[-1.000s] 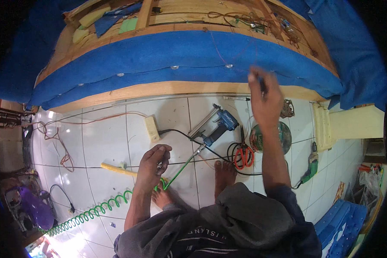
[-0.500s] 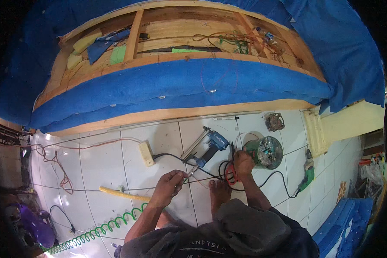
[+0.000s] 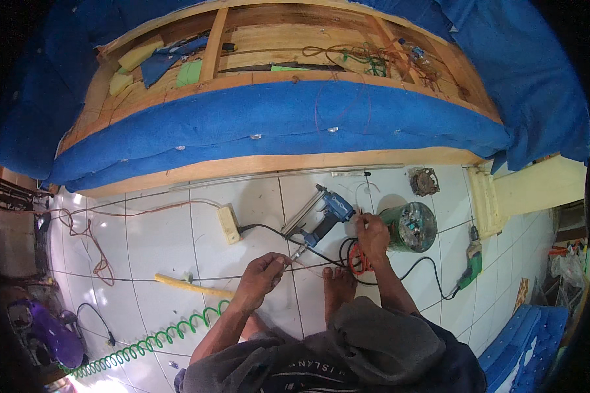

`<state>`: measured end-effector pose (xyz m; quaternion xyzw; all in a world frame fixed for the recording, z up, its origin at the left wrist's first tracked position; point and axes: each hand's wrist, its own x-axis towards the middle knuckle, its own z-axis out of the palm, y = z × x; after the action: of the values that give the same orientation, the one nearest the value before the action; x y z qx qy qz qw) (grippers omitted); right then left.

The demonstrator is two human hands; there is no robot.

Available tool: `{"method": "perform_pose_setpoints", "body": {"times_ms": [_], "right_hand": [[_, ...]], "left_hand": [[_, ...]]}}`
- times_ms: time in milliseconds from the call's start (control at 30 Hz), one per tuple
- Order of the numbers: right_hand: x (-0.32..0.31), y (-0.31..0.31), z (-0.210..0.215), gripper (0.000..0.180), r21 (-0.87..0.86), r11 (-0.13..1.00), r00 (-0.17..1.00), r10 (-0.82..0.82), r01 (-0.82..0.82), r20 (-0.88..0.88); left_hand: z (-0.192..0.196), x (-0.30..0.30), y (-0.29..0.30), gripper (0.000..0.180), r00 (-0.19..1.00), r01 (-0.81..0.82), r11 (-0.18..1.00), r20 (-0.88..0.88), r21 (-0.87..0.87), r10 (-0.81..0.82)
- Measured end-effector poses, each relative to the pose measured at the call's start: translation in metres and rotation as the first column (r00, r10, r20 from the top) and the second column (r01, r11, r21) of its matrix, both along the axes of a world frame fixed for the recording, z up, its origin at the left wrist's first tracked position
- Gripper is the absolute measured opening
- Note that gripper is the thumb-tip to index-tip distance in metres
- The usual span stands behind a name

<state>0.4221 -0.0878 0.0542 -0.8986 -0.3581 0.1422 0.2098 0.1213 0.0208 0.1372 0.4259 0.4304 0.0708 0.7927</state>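
Note:
My left hand (image 3: 261, 280) is closed in a pinch beside the metal hose end of a blue staple gun (image 3: 331, 213). A thin strand seems to trail from its fingertips, too fine to make out. The staple gun lies on the tiles ahead of it, touched by neither hand as far as I can see. My right hand (image 3: 372, 237) has its fingers drawn together at the left side of a green tin (image 3: 410, 227) full of small scraps. What those fingers hold is too small to tell. Black and red coiled cable (image 3: 356, 260) lies under the right wrist.
A wooden frame (image 3: 269, 162) covered in blue fabric (image 3: 269, 121) spans the far side. On the tiles lie a cream socket block (image 3: 228, 224), a green drill (image 3: 471, 267), a marker (image 3: 351, 173), a yellow strip (image 3: 190, 286) and a green coiled hose (image 3: 152, 342).
My right hand has lifted slightly from the tin's left rim, its fingers now drawn together. The left hand stays pinched near the hose end. The whole view has shifted slightly.

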Motion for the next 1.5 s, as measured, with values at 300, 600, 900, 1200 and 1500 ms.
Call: {"method": "perform_pose_setpoints", "body": {"times_ms": [300,600,900,1200,1500], "right_hand": [[-0.115,0.049,0.084,0.028,0.240,0.853,0.467,0.466,-0.463,-0.752],[-0.110,0.074,0.081,0.034,0.421,0.843,0.349,0.526,-0.334,-0.776],[-0.117,0.082,0.085,0.027,0.453,0.793,0.570,0.608,-0.407,-0.552],[-0.121,0.079,0.081,0.027,0.427,0.856,0.517,0.517,-0.292,-0.682],[-0.120,0.073,0.061,0.025,0.414,0.894,0.543,0.436,-0.170,-0.718]], "left_hand": [[-0.016,0.011,0.011,0.039,0.967,-0.241,0.926,-0.011,0.290,0.255],[0.002,-0.010,0.015,0.033,0.950,-0.279,0.917,-0.055,0.285,0.306],[0.003,-0.001,0.007,0.028,0.981,-0.121,0.918,-0.094,0.378,0.168],[-0.003,-0.003,0.011,0.025,0.951,-0.307,0.914,0.058,0.264,0.303],[-0.003,-0.007,0.015,0.018,0.851,-0.461,0.885,0.253,-0.062,0.460]]}}
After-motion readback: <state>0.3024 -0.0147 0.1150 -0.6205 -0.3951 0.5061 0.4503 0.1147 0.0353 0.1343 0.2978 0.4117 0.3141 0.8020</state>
